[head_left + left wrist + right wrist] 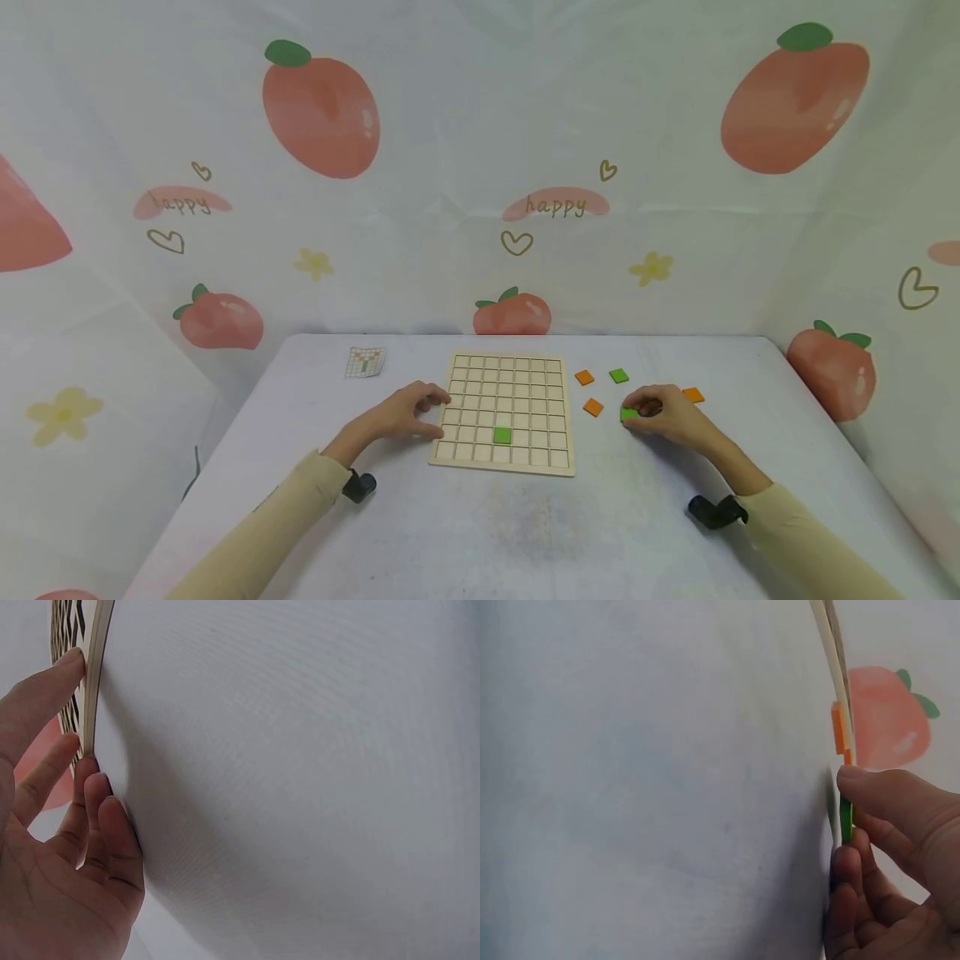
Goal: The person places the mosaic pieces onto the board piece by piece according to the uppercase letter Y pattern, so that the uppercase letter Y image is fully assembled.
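A pale wooden grid board (440, 457) lies on the table, with one green square tile (502, 436) in a cell of its lower part. My left hand (408, 412) rests at the board's left edge, thumb and fingertips touching the rim (93, 690); the other fingers lie against the table in the left wrist view. To the right of the board, my right hand (670, 415) pinches a second green square tile (628, 413) between thumb and fingers. That tile (846, 820) shows edge-on in the right wrist view, partly covered by the thumb.
Between board and right hand lie two orange tiles, one upper (584, 377) and one lower (593, 407). A green tile (618, 376) sits beyond the hand, an orange tile (693, 395) behind its knuckles. A small paper with a coloured grid pattern (365, 362) lies at the back left.
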The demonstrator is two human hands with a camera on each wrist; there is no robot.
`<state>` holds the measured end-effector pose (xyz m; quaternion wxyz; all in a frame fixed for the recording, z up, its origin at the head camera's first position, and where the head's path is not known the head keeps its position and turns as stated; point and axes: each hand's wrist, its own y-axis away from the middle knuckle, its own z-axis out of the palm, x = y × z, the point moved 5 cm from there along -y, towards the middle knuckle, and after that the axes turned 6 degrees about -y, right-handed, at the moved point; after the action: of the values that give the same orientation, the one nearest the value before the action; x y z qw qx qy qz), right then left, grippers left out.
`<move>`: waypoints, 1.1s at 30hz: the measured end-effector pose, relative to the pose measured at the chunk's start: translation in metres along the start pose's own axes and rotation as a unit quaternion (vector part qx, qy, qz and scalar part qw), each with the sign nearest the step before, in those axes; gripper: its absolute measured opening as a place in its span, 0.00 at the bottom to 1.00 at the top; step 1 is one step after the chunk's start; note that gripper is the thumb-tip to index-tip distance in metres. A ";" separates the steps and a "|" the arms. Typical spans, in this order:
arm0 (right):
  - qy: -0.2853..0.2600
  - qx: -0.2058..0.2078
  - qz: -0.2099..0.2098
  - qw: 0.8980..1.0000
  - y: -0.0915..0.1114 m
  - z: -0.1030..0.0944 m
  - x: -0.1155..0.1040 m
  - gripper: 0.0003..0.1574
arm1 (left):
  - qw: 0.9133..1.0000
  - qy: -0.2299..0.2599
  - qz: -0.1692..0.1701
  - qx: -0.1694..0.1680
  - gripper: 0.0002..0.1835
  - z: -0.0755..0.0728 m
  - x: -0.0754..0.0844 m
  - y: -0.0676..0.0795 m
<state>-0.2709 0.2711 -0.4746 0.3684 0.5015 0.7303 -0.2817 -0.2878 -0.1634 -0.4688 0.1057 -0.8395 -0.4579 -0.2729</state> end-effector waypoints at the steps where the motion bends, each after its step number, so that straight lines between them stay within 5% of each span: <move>1: -0.002 0.000 0.001 1.000 -0.001 0.000 0.000 0.15 | 1.000 -0.002 -0.002 0.000 0.29 0.000 0.000 0.000; 33: -0.093 -0.029 -0.087 0.991 -0.035 0.040 -0.041 0.16 | 1.000 -0.002 -0.010 -0.002 0.30 0.001 -0.002 -0.001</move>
<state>-0.2845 0.2068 -0.4622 0.4234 0.3970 0.7412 -0.3373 -0.2893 -0.1642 -0.4706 0.1001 -0.8358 -0.4659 -0.2728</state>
